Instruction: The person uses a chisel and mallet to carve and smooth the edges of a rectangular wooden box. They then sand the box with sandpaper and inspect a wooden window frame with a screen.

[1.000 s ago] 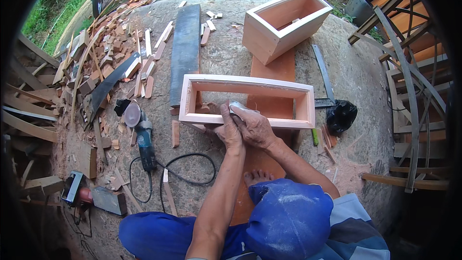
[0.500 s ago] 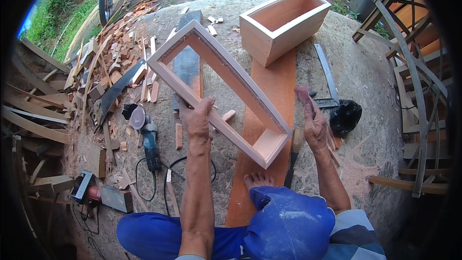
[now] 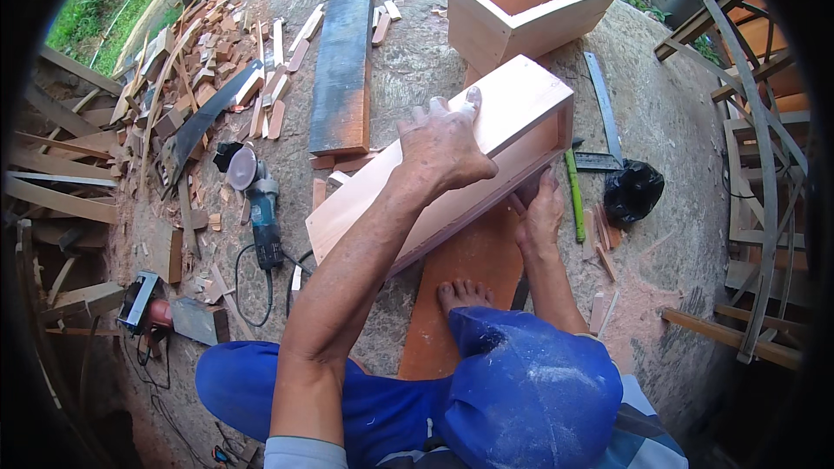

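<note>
My left hand lies flat, fingers spread, on the upper side panel of the long wooden box frame; the palm presses and nothing is pinched. My right hand is at the frame's lower right end with fingers curled against the edge. I can't tell whether that grip is closed on the wood or just propping it. The frame is tipped on its side and runs diagonally from lower left to upper right. It rests over the reddish-brown plank on the rough stone worktop, just in front of my bare foot.

Progress, as I judge it: the frame looks assembled, four sides joined and corners closed, with no loose panels. A second similar wooden box stands finished-looking at the far side, open side up. What's left is probably surface work or checking on this frame. I see no bottom fitted, though the inside is mostly hidden.

Around: an angle grinder with its cord lies to my left, well apart from the frame. A dark weathered board lies beyond it, and a heap of wood offcuts is far left. A green pencil, a steel square and a black bag sit to the right, near my right hand.
</note>
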The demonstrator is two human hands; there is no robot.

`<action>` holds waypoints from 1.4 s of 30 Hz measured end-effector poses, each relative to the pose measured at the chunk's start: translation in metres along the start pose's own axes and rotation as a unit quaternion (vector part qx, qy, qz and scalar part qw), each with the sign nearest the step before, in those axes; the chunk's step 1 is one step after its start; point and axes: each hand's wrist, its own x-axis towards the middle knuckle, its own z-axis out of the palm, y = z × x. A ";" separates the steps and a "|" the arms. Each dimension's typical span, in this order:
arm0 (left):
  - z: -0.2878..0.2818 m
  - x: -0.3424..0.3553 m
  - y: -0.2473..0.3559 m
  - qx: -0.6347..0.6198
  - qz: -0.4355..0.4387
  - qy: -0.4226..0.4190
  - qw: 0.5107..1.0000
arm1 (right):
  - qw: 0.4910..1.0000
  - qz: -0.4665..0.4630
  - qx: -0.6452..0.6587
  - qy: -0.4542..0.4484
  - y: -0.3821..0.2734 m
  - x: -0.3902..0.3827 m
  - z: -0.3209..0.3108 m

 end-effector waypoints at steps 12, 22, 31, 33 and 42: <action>0.043 -0.014 -0.131 -0.156 0.052 -0.099 0.981 | 0.971 -0.071 -0.227 -0.023 -0.027 0.020 -0.039; 0.056 -0.026 -0.149 -0.254 -0.039 -0.096 0.962 | 0.685 -0.531 -0.495 -0.056 -0.007 0.010 -0.049; 0.058 -0.029 -0.144 -0.381 -0.018 -0.063 0.922 | 0.466 -0.412 -0.735 -0.271 -0.003 0.008 -0.007; 0.057 -0.029 -0.143 -0.301 -0.018 -0.022 0.953 | 0.445 -0.438 -0.721 -0.301 0.006 0.008 -0.009; 0.052 -0.033 -0.135 -0.175 0.027 -0.007 0.984 | 0.465 -0.391 -0.714 -0.348 -0.007 -0.035 0.035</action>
